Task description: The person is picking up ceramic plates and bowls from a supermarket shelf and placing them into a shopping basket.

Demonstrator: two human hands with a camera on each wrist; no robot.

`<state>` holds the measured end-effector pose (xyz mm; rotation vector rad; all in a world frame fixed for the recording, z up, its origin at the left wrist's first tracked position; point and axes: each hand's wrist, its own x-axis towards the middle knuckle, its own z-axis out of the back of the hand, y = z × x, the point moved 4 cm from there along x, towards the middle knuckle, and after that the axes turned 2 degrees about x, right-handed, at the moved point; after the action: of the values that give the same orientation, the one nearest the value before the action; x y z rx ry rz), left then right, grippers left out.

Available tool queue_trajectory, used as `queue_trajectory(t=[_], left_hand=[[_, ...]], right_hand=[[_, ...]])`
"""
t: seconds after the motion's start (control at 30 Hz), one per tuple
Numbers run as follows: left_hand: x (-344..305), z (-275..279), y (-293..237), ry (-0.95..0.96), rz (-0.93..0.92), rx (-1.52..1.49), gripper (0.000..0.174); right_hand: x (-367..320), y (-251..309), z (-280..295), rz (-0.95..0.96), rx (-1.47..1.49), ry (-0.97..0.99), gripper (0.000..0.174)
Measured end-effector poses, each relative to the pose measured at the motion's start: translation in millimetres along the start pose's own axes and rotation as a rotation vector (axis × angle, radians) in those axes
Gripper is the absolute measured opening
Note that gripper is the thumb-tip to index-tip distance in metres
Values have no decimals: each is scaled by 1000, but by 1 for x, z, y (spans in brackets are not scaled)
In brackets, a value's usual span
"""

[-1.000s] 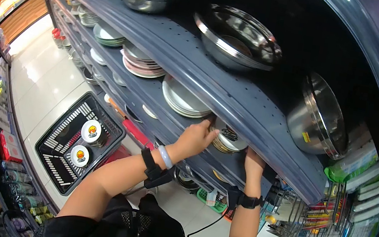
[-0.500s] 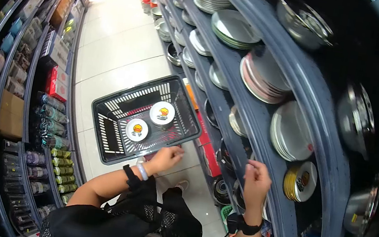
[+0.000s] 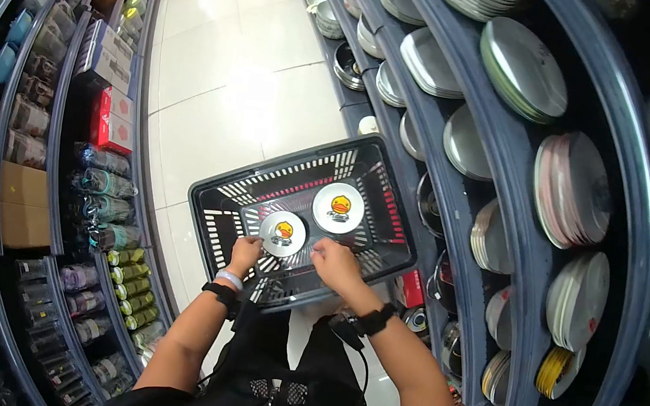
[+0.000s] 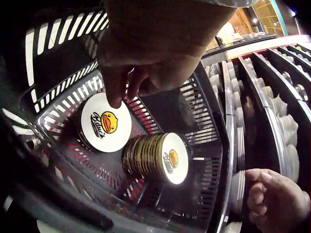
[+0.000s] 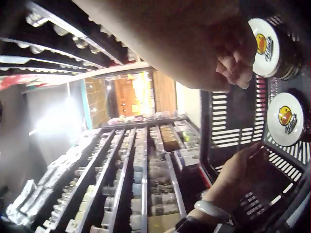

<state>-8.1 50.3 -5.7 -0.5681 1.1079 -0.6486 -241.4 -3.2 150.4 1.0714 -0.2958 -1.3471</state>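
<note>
Two stacks of small white plates, each topped with a yellow duck face, stand in a black shopping basket [image 3: 285, 162]. My left hand [image 3: 246, 254] reaches over the basket's near side to the left stack of plates [image 3: 279, 243]; in the left wrist view, a fingertip overlaps the top plate's rim. Loosely curled, my right hand [image 3: 339, 266] hovers over the basket just below the right stack of plates [image 3: 327, 213], with nothing in it. In the left wrist view that stack of plates [image 4: 174, 154] shows many layered edges.
To the right, shelves hold stacks of plates, including pink-rimmed plates [image 3: 558, 189] and yellow-edged plates [image 3: 554, 372]. Left shelves carry packaged goods, a red box [image 3: 113, 120] and a cardboard box [image 3: 32, 208]. A tiled floor [image 3: 218, 75] runs between them.
Both hands have left the plate shelf and moved left over the basket. The head view has turned toward the basket. The yellow-edged plates remain on the shelf.
</note>
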Motion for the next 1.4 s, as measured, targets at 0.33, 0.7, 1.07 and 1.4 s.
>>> queue_trajectory(t=[0.33, 0.7, 1.07, 1.4], left_hand=[[49, -7, 17, 20, 44, 513, 43], [61, -18, 40, 171, 117, 264, 37], [40, 3, 13, 91, 183, 220, 40], [-41, 40, -48, 63, -120, -7, 26]], right_hand=[[101, -69, -117, -512, -372, 237, 28], [111, -91, -143, -608, -290, 298, 39], [100, -70, -125, -574, -241, 170, 38], [48, -13, -61, -213, -179, 106, 36]])
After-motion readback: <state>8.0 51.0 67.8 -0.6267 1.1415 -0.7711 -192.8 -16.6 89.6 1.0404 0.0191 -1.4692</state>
